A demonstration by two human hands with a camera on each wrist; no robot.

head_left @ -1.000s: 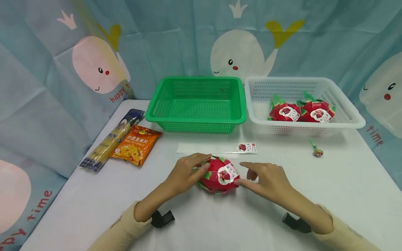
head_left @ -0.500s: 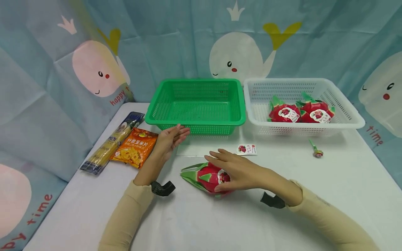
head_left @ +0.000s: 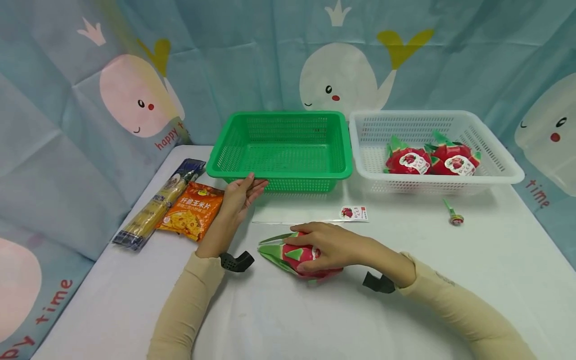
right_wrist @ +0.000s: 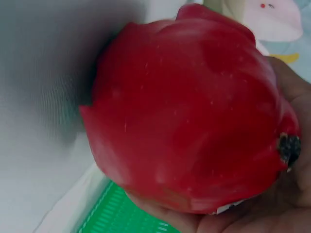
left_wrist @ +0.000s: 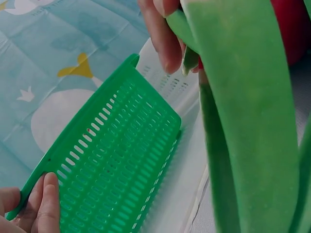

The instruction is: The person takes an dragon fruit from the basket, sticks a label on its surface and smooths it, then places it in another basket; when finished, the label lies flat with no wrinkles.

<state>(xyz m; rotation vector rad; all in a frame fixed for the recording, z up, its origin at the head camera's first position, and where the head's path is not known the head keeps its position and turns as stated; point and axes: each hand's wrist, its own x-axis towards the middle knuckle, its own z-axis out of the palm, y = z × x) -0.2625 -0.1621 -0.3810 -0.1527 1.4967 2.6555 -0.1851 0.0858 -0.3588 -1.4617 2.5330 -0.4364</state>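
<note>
At the front left corner of the green basket [head_left: 288, 176], my left hand [head_left: 240, 197] holds the rim; the left wrist view shows the thumb over the rim and fingers [left_wrist: 47, 206] beneath it. My right hand [head_left: 335, 246] grips a red dragon fruit [head_left: 293, 252] from above, its fingers and thumb spread around the body. The fruit lies on its side on the white table, green leaves pointing left, and the hand covers most of its white label. Close up in the right wrist view, the fruit's red skin [right_wrist: 184, 116] rests against the palm.
Two labelled dragon fruits [head_left: 408, 161] sit in a white basket [head_left: 438, 180] at back right. A strip with a sticker [head_left: 353, 213] lies before the baskets. An orange snack bag [head_left: 192, 211] and a noodle pack [head_left: 157, 207] are at left; a lollipop [head_left: 456, 219] at right.
My left hand has left the dragon fruit and moved up and left to the green basket's rim. The right hand has moved left, over the dragon fruit, and now grips it.
</note>
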